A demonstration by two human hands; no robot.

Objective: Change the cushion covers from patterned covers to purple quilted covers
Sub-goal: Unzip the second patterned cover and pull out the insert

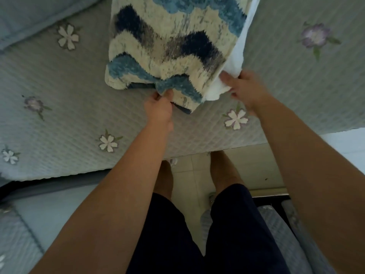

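A cushion in a fluffy patterned cover [169, 44], cream with blue and navy wavy bands, lies on the quilted bed. Its white inner cushion [239, 50] shows along the cover's right side. My left hand [160, 109] pinches the cover's near bottom edge between thumb and fingers. My right hand [246, 89] grips the near corner of the white inner cushion where it sticks out of the cover. No purple quilted cover is in view.
The bed carries a grey-blue quilted spread [79, 99] with stitched flowers; its near edge runs across the middle of the view. A blue pillow [29, 18] lies at the top left. Below are my legs, a tiled floor [246, 167] and more quilted bedding [280, 230] at the lower right.
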